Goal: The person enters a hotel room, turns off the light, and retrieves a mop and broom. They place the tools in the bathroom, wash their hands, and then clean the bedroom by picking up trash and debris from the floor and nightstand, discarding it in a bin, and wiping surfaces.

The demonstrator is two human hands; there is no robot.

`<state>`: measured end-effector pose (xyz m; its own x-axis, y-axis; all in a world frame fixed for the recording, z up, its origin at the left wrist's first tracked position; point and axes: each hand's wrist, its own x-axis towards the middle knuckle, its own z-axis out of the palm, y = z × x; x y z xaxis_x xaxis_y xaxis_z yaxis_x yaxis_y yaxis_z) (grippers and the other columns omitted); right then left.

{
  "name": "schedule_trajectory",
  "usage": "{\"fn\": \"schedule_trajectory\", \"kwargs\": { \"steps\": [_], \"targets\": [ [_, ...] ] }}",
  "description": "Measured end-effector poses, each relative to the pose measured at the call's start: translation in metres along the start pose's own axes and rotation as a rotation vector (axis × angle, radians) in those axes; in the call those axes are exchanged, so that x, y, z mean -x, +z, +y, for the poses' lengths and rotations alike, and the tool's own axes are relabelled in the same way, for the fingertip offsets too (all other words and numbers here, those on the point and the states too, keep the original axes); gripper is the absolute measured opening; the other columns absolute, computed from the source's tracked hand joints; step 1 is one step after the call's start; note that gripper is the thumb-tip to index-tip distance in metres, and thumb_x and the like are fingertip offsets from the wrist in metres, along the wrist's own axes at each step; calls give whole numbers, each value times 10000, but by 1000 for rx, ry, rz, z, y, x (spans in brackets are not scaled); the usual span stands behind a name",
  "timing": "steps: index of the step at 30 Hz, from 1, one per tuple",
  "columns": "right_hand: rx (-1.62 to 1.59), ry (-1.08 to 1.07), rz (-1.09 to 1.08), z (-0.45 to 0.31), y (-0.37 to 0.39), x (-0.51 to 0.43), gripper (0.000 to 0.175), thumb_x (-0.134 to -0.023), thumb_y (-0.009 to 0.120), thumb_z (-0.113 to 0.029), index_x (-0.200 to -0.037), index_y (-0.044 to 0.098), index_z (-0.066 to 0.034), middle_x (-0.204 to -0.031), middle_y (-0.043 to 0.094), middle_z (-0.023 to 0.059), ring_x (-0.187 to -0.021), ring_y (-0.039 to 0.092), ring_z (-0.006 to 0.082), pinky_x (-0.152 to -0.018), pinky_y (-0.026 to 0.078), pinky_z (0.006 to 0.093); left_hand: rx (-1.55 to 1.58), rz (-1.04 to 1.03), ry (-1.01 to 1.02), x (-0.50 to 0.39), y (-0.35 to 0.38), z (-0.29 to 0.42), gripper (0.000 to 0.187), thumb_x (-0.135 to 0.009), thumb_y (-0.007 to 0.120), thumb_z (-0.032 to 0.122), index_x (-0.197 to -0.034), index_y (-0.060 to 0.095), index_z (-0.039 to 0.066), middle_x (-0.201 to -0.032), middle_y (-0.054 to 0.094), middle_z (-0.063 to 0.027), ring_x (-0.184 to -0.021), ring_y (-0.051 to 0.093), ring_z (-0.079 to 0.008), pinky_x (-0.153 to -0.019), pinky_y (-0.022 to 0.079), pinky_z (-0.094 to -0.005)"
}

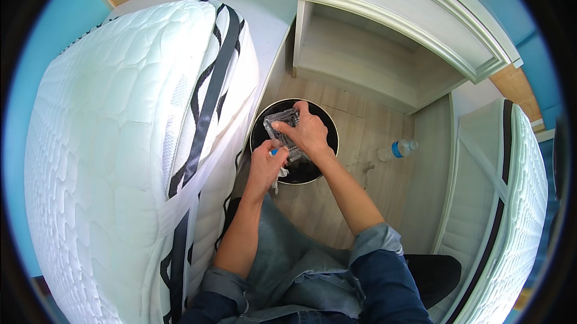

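Note:
A clear, ridged rectangular container, glass or plastic, is tilted over a round black basin with a pale rim. My right hand grips its upper right side, thumb across the near face and fingers around the far edge. Close to its lower left corner, my left hand pinches a small blue-and-white item, partly hidden by the fingers. Crumpled white tissue or cloth hangs below that hand. What lies in the bottom of the basin is mostly hidden and dark.
A clear plastic bottle with a blue label lies on the wood-look floor beside a dark smudge. Mattresses stand at left and right. A white cabinet with an open compartment is ahead.

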<state>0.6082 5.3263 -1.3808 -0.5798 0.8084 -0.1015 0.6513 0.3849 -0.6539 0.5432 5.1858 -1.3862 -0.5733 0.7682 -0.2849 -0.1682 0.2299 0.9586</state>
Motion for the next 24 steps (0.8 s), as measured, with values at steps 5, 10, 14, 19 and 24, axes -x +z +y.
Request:
{"fn": "schedule_trajectory", "kwargs": {
  "steps": [5,10,14,19,24],
  "targets": [
    [-135,67,-95,18,11,-9,382,-865,646,-344,-1030,613,-1,-862,676,202,-837,689,307,-658,533,419,-23,129,-14,-8,2,-14,250,-877,608,234,-992,610,12,-689,589,-23,-587,543,-81,-465,397,-233],
    [-693,154,-90,41,7,9,375,-816,695,-130,-1153,607,8,-862,676,151,-728,684,215,-526,536,338,-53,64,61,-22,5,-30,202,-884,592,167,-1011,619,12,-685,587,-26,-595,548,-90,-503,422,-239],
    [-271,199,18,41,0,4,370,-766,776,-217,-964,597,40,-723,646,106,-599,636,176,-516,528,321,33,-78,-125,-32,6,-35,210,-845,585,113,-985,653,-29,-691,652,-56,-575,575,-111,-537,460,-290],
    [-619,40,126,39,-2,15,120,-915,596,-73,-929,551,38,-747,637,78,-642,630,137,-589,553,292,-321,139,155,-46,16,-33,291,-867,632,242,-818,653,-44,-630,625,-165,-547,596,-236,-564,465,-378],
    [-774,28,277,37,12,27,105,-941,515,19,-1046,516,10,-914,640,105,-794,643,153,-719,571,305,-475,285,190,-48,25,-28,372,-847,677,312,-767,637,-49,-612,609,-184,-542,589,-245,-558,457,-375]
  ]
}}
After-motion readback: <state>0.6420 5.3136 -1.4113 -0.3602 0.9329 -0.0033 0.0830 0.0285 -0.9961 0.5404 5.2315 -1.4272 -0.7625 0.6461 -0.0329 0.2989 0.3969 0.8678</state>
